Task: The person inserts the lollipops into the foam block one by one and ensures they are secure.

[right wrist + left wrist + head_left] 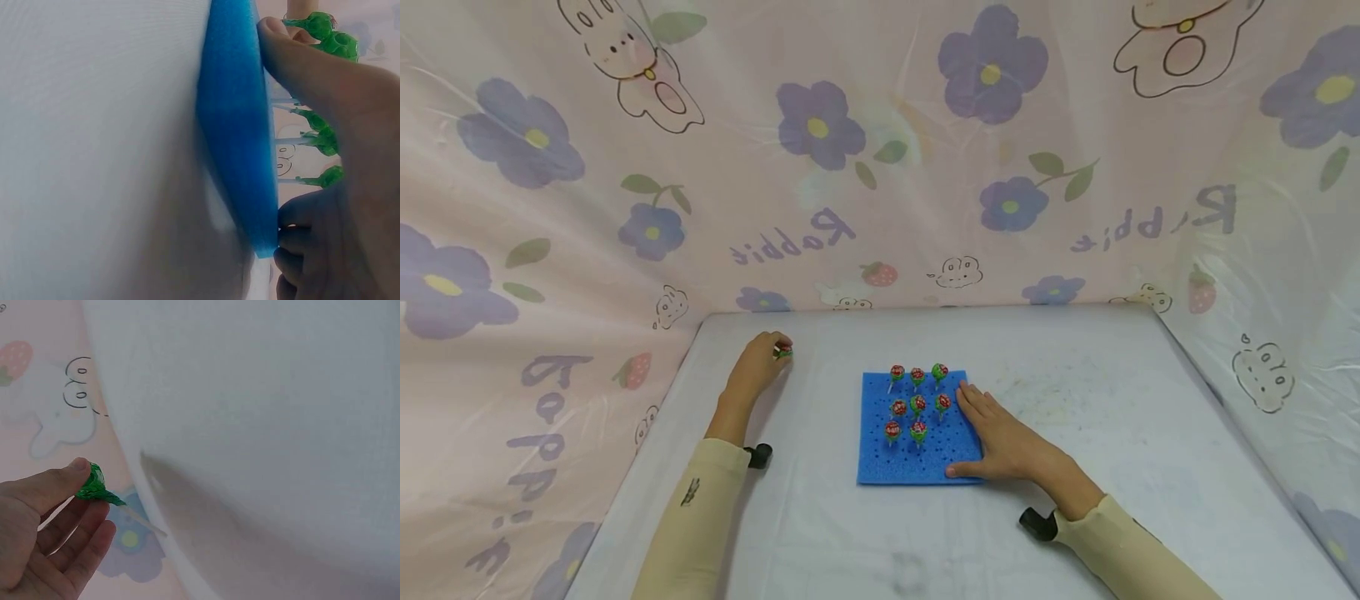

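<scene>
In the head view my left hand (762, 360) is at the far left of the table, pinching a lollipop (783, 351) between thumb and fingers. The left wrist view shows that lollipop's green wrapper (94, 485) and its bare white stick pointing away from the hand. A blue foam board (880, 468) with small holes lies mid-table. Several lollipops (918, 404) in red and green wrappers stand upright in it, in rows. My right hand (1003, 437) rests on the board's right side, thumb on its near right part and fingers extended along the edge.
The board lies on a white-covered table (820, 533). Behind and at both sides hangs a pink printed curtain (895, 192), meeting the table's edges. A black wrist mount (760, 456) sits by the left sleeve and another black mount (1038, 525) by the right sleeve.
</scene>
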### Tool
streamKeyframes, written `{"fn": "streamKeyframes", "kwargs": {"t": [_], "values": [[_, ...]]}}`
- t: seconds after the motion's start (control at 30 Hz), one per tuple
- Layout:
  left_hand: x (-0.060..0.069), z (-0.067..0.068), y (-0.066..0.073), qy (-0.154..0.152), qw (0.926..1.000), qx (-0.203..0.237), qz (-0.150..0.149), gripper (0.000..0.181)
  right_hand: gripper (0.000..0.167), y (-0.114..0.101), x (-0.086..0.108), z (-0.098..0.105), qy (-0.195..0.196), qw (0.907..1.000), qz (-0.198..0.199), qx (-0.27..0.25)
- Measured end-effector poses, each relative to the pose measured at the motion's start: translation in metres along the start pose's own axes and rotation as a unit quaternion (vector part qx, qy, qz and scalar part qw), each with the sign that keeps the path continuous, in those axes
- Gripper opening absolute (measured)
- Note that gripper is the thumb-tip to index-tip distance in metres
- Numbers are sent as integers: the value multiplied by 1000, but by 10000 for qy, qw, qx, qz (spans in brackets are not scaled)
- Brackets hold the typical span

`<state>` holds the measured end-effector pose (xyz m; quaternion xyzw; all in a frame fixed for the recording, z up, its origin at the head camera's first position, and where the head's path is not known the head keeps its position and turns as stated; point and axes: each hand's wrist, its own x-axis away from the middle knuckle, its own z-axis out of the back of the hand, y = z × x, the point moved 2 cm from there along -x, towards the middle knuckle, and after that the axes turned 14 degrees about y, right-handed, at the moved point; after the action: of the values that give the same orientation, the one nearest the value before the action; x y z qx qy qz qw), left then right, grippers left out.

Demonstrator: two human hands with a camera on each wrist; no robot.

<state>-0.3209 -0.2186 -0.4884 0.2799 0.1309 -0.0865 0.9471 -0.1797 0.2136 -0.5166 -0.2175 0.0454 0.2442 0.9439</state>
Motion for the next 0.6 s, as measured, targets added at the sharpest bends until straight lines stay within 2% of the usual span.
{"fn": "streamKeyframes", "kwargs": {"t": [0.17, 0.47, 0.6], "values": [[1, 5, 13, 49, 9998, 145, -142, 30, 133, 2, 0, -1, -34, 10000, -42, 14], [2, 13, 45, 129, 9988, 356, -312, 33, 133, 1, 1, 0, 5, 10000, -27, -17], [2, 13, 55, 254, 9972, 422, -565, 35, 132, 1, 1, 0, 21, 10000, 1, -8]]}}
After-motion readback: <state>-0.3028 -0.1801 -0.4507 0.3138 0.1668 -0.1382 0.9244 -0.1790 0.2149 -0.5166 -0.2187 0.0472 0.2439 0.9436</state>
